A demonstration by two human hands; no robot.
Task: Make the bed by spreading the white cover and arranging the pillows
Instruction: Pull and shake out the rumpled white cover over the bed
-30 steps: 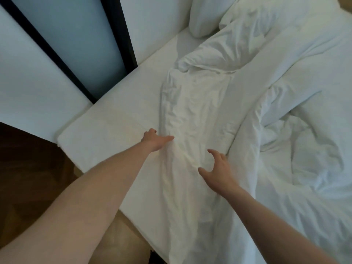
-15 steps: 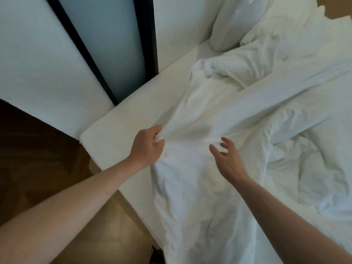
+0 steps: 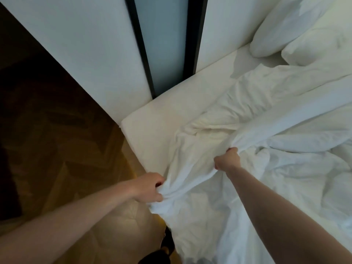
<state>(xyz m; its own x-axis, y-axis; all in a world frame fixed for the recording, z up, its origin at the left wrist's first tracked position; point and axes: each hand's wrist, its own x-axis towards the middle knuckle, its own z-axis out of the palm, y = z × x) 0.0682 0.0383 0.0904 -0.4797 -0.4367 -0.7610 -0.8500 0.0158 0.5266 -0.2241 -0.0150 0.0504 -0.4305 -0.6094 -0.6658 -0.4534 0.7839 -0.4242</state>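
A crumpled white cover [image 3: 276, 141] lies bunched across the bed, hanging over its near edge. My left hand [image 3: 150, 187] is clenched on a gathered fold of the cover at the bed's near left edge, over the floor. My right hand [image 3: 227, 159] is fisted on another fold further in on the bed. Two white pillows lie at the head of the bed: one pillow [image 3: 274, 33] against the wall, a second pillow [image 3: 316, 46] to its right. The bare mattress [image 3: 163, 119] shows at the left.
White wall panels with a dark-framed pale strip [image 3: 163, 44] run along the bed's left side. A wooden herringbone floor [image 3: 76, 178] lies to the left and below. A dark object [image 3: 163, 252] sits on the floor by the bed's edge.
My left hand has pulled its fold of the cover back toward the bed's near edge. My right hand, open before, has shut on the cover. The view has swung left.
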